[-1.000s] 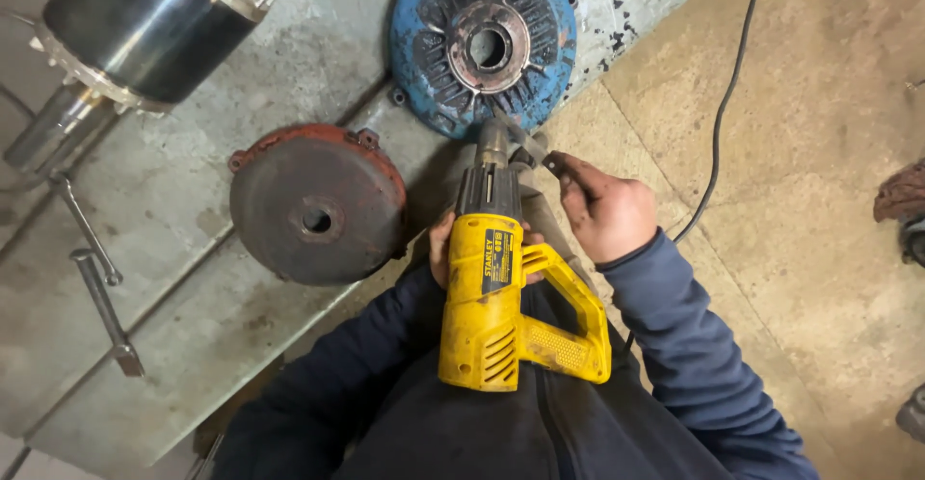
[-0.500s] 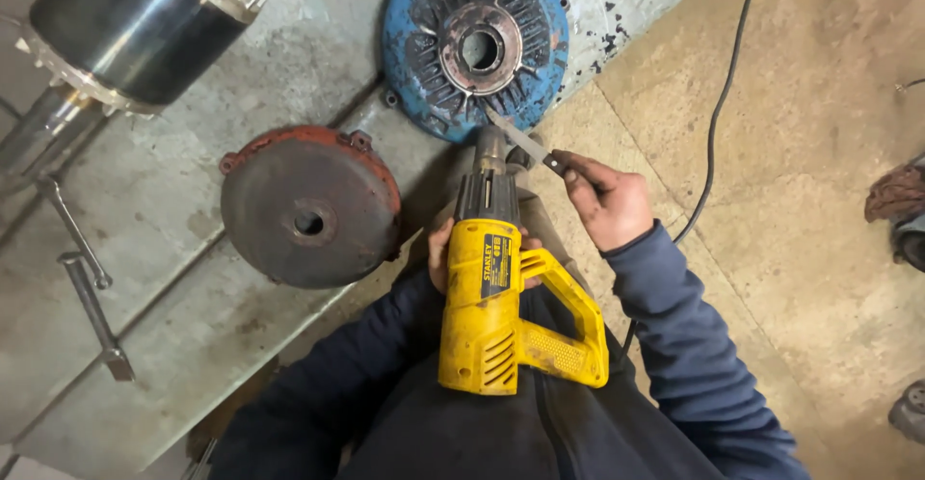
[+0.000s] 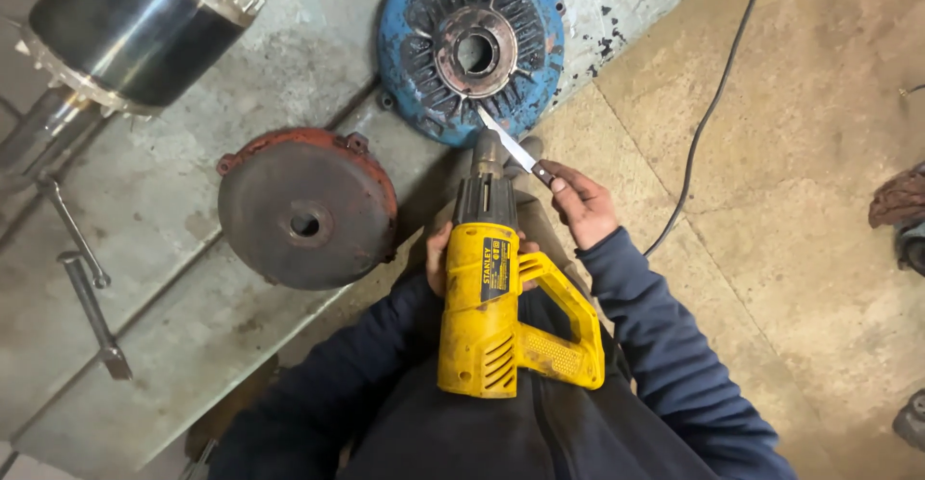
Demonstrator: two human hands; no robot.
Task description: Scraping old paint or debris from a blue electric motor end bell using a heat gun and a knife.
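Right fingers [image 3: 568, 183]: pinched around the dark handle of a small knife [image 3: 515, 149]; my right hand [image 3: 586, 208] sits just right of the heat gun's nozzle.
Knife: thin pale blade angled up and to the left, its tip over the lower rim of the blue motor end cover [image 3: 469, 46]; whether tip and rim touch, I cannot tell.
Left fingers [image 3: 436, 260]: wrapped round the body of the yellow heat gun [image 3: 501, 316], only fingertips and thumb showing at either side of it; my left hand [image 3: 441, 266] is mostly hidden behind the gun.
Heat gun: held upright over my lap, handle out to the right, dark metal nozzle pointing at the near edge of the blue cover.
Blue cover: lying flat on the grey metal surface [image 3: 154, 220], ribbed inner face up, round bearing hole at centre, paint chipped.
Red-brown end cover [image 3: 306, 208]: flat on the same surface, just left of the gun, plain face up with a small centre hole.
Motor rotor [image 3: 135, 32]: dark cylinder with bright ends, top left, well apart from my hands.
Wrenches [image 3: 87, 287]: two, at the left edge of the surface.
Black cable [image 3: 708, 114]: trailing over the tan floor [image 3: 819, 152] to my right.
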